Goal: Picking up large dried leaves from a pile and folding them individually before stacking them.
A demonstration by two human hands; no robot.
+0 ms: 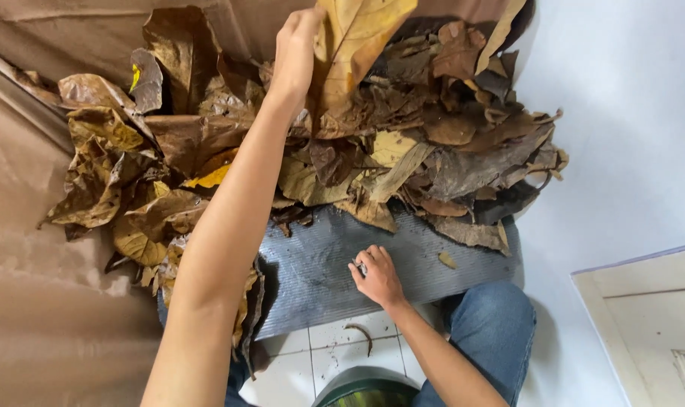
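Observation:
My left hand (295, 47) reaches far forward and grips a large dry tan leaf (351, 38), lifted above a big heap of brown dried leaves (403, 143). Closer in, my right hand (376, 275) rests on a grey ribbed mat (320, 271), fingers curled around a small pale object that I cannot make out. A small leaf scrap (447, 259) lies on the mat to the right of that hand.
Brown paper sheeting (41, 316) covers the left and back. A white wall (629, 136) and a cream door frame (644, 316) stand on the right. My jeans-clad knee (493, 324), white floor tiles (335, 354), a curled stem (361, 335) and a green rim (365, 388) lie below.

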